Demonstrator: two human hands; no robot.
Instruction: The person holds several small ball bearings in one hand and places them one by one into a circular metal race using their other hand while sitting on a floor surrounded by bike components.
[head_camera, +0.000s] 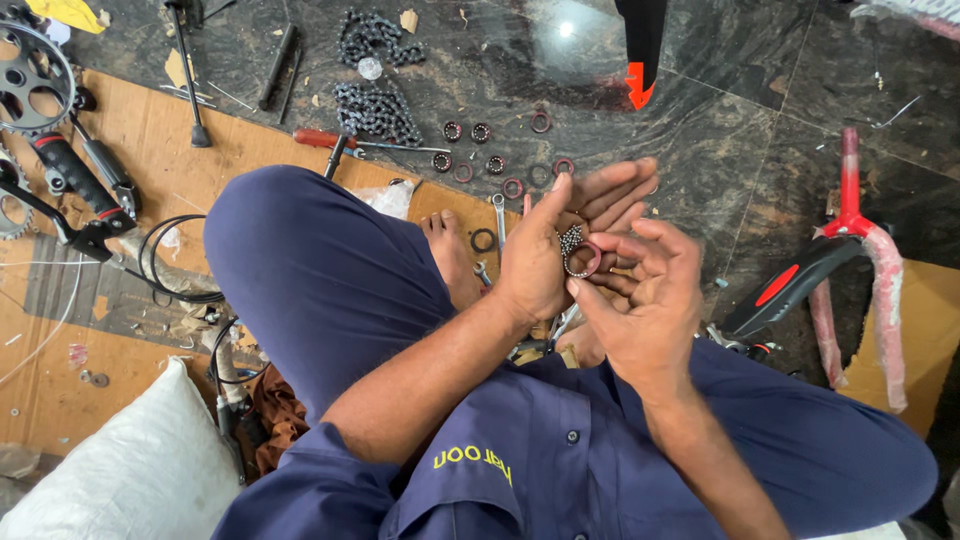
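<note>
In my cupped left hand (545, 255): a heap of small steel balls (570, 238), palm half-open, fingers spread beyond it.
Grip: my right hand (645, 295) pinches a bearing ring (583, 260) between thumb and fingertips.
Step, as I judge it: seating balls into the ring.
Next move calls for: a steady ring and one ball picked cleanly.
Ring: just below the balls, touching my left palm.
Beyond my fingers: more rings (495, 165) and a chain (378, 110) on the floor.
</note>
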